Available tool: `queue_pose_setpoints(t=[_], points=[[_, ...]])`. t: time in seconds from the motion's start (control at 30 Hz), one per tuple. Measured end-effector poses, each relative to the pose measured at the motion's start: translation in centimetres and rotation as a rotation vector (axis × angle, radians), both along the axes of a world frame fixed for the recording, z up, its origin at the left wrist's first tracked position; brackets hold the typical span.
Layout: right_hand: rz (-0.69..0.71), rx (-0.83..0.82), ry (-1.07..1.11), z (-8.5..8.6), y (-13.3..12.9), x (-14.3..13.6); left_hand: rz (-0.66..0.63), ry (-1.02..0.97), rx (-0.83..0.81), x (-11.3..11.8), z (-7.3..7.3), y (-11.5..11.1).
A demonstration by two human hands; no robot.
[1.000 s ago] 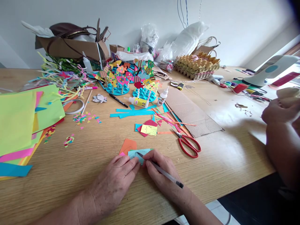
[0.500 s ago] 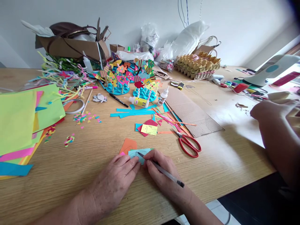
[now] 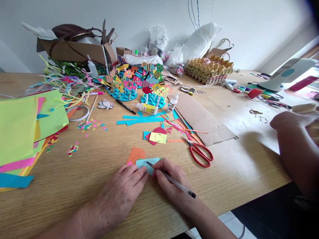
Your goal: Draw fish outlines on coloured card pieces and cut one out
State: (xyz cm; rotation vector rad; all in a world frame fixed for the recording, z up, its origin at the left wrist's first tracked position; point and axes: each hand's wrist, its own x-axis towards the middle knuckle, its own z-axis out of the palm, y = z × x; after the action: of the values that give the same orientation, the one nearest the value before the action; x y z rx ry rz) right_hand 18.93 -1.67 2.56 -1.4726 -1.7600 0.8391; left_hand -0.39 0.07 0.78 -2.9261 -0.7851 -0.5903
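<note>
Co-worker's arm (image 3: pixel 292 146) has shifted leftward; right fingers (image 3: pixel 163 164) clamp a pen (image 3: pixel 178 184) over blue paper (image 3: pixel 153 161) partly under adjoining left fingertips (image 3: pixel 142 171).

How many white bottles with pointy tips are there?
3: a lying bottle and a standing bottle near the paper fish, a back bottle beside the cardboard box. More may be hidden.

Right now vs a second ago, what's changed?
The co-worker's hand at the far right has shifted left overall. Nothing visibly picked up or let go. Same as before: left hand resting on the light blue paper, right hand holding the pen over it, scissors lying in place.
</note>
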Motion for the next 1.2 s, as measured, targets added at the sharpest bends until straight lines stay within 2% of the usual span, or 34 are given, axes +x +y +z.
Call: queue_pose_setpoints(t=[0.87, 1.07, 1.2], points=[[-0.017, 0.005, 0.003, -0.2, -0.1, 0.0, -0.012, 0.007, 0.006, -0.1, 0.1, 0.1], [-0.066, -0.098, 0.209, 1.2, 0.0, 0.5, -0.034, 0.024, -0.021, 0.0, 0.5, 0.2], [0.0, -0.184, 0.152, 2.1, 0.6, 1.3, -0.04, 0.044, -0.057, 0.3, 0.7, 0.5]])
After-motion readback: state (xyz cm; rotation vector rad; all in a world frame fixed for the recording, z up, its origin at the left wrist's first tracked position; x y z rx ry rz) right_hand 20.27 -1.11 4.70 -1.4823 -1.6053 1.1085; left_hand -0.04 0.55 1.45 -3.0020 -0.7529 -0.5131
